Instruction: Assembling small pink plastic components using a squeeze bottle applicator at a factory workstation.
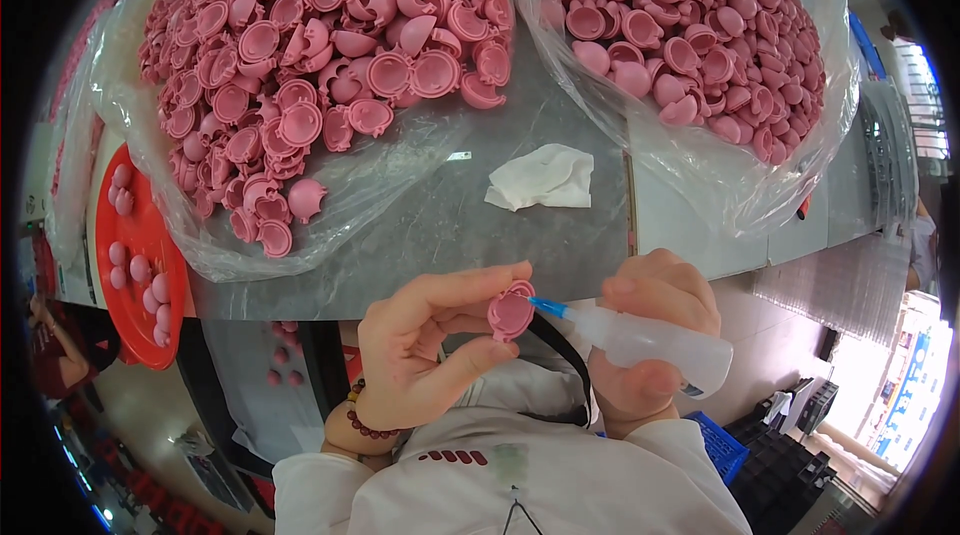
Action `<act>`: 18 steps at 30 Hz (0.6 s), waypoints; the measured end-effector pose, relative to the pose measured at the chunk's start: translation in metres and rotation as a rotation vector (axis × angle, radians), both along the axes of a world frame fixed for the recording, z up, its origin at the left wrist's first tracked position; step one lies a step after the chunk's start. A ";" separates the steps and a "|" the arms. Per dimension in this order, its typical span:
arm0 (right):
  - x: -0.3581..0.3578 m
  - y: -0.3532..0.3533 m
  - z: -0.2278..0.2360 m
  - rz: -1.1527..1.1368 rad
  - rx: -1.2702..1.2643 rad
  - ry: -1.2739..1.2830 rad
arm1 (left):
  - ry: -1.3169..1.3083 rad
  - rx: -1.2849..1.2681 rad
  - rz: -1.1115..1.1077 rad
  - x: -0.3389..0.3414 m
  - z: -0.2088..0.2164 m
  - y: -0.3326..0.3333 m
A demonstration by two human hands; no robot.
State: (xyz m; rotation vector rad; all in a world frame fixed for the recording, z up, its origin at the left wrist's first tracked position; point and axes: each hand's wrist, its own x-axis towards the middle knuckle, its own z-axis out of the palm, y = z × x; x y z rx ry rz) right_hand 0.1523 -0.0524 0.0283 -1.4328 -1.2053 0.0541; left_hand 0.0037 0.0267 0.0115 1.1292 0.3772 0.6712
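Observation:
Between the thumb and fingers of my left hand point(420, 335) is a pink plastic half shell point(511, 312), its hollow side turned toward the right. My right hand point(655, 335) is wrapped round a translucent white squeeze bottle point(665, 345), held nearly level. Its blue needle tip point(548, 308) points left and reaches the rim of the half shell; whether it touches I cannot tell. Both hands are just in front of the table's near edge. A crumpled white cloth or tissue point(541, 178) lies on the table beyond them.
A large heap of pink half shells point(330, 45) covers the table's far left on clear plastic sheeting point(300, 260). Another heap point(700, 25) lies in plastic at the far right. A red tray point(145, 335) with pink balls stands at left. A blue basket point(718, 445) sits low right.

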 end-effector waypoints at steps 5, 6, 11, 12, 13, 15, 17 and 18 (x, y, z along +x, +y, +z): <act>-0.001 0.001 0.000 0.020 0.015 -0.007 | 0.057 0.113 0.026 -0.002 0.000 0.000; -0.001 0.001 -0.002 0.018 0.015 -0.008 | 0.079 0.203 0.045 -0.001 0.000 0.001; 0.005 -0.009 -0.010 0.189 0.247 0.155 | 0.123 0.339 0.130 0.000 0.001 0.001; 0.004 -0.010 -0.011 0.190 0.247 0.156 | 0.129 0.347 0.138 0.000 0.001 0.001; 0.002 -0.013 -0.013 0.179 0.201 0.179 | 0.134 0.355 0.145 0.000 0.001 0.002; 0.002 -0.014 -0.014 0.167 0.155 0.200 | 0.137 0.342 0.153 0.000 0.002 0.002; 0.003 -0.016 -0.015 0.175 0.151 0.208 | 0.137 0.330 0.159 0.001 0.001 0.002; 0.003 -0.015 -0.015 0.176 0.151 0.209 | 0.136 0.338 0.166 0.001 0.001 0.002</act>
